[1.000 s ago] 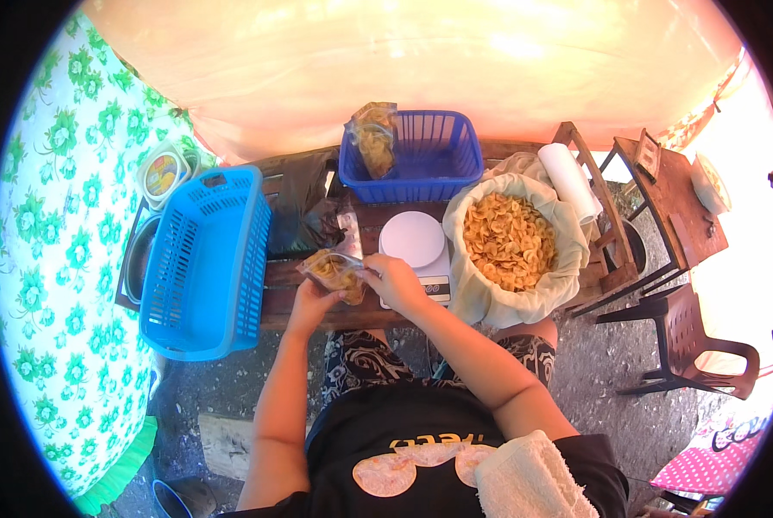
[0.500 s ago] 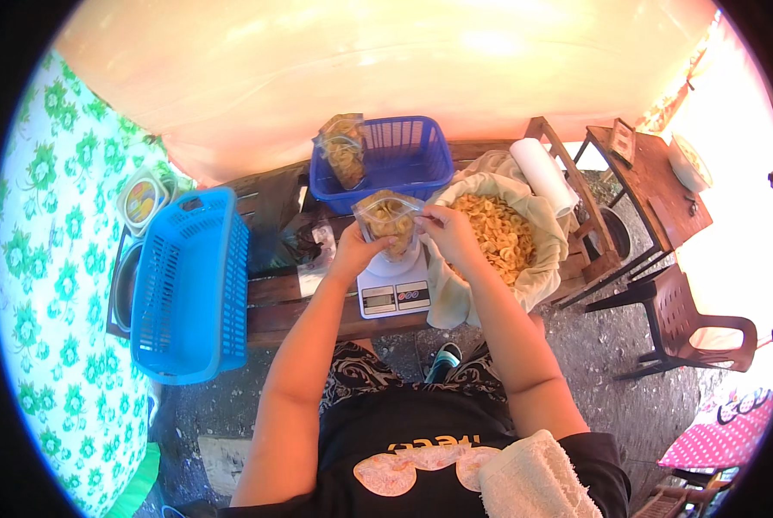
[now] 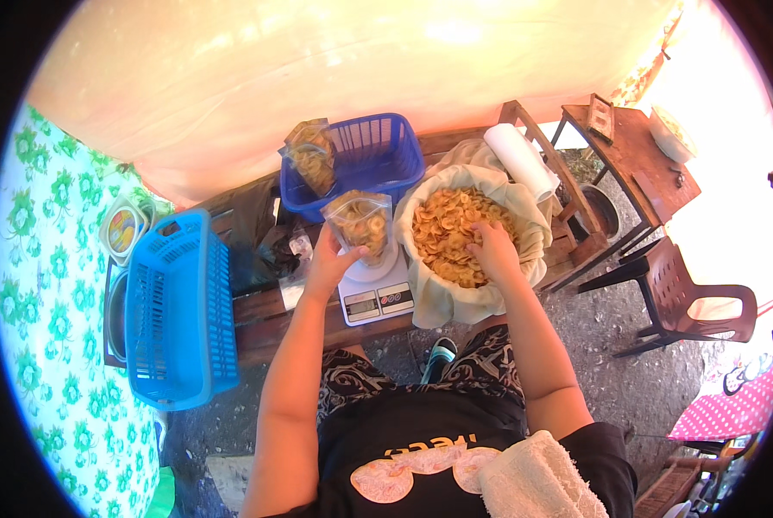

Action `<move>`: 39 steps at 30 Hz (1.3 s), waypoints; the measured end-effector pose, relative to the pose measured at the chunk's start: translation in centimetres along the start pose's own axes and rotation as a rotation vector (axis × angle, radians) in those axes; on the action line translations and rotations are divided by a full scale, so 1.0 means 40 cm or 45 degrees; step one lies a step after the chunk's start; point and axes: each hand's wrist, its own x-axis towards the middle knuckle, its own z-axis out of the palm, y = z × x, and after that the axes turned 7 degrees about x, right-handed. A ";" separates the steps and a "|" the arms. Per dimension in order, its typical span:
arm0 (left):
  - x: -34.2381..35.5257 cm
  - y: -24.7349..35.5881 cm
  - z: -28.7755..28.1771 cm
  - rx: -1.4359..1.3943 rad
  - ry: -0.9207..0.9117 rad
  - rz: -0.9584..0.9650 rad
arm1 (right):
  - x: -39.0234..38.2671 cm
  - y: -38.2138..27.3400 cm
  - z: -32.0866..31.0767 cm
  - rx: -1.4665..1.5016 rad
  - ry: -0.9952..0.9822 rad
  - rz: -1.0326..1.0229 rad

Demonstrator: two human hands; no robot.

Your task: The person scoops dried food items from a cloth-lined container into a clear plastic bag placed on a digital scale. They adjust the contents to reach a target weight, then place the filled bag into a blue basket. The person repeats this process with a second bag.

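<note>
My left hand (image 3: 333,259) grips a clear resealable bag of yellow chips (image 3: 365,223) upright over a white digital scale (image 3: 376,300); whether the bag rests on the plate is unclear. My right hand (image 3: 490,248) reaches into a cloth-lined container (image 3: 451,306), its fingers apart among a heap of round chips (image 3: 442,233). Behind the scale, filled bags (image 3: 311,160) lean inside the left end of a dark blue basket (image 3: 378,155).
A long light blue basket (image 3: 170,311) sits at the left, near dark plastic (image 3: 265,250) on the wooden bench (image 3: 265,337). A white roll (image 3: 520,160) lies behind the chips. At right stand a wooden table (image 3: 637,155) and brown plastic chair (image 3: 688,298); cloth sheets surround the area.
The bag has risen onto or over the scale in my left hand. My right hand has let go of its top and moved right into the chips. The view has shifted.
</note>
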 end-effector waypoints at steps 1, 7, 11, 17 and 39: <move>0.000 0.002 0.000 -0.007 -0.002 0.003 | 0.000 -0.005 -0.007 0.138 -0.020 0.015; 0.002 0.004 -0.003 -0.011 -0.019 -0.012 | 0.040 0.006 -0.078 1.011 -0.162 0.274; -0.004 -0.003 -0.006 -0.027 -0.023 -0.021 | 0.041 0.031 -0.095 1.559 -0.262 0.386; -0.012 -0.017 -0.018 -0.024 -0.009 -0.035 | 0.037 0.074 -0.083 1.507 -0.243 0.294; -0.024 -0.027 -0.024 0.014 0.030 0.014 | 0.092 -0.223 -0.060 0.529 0.317 -0.447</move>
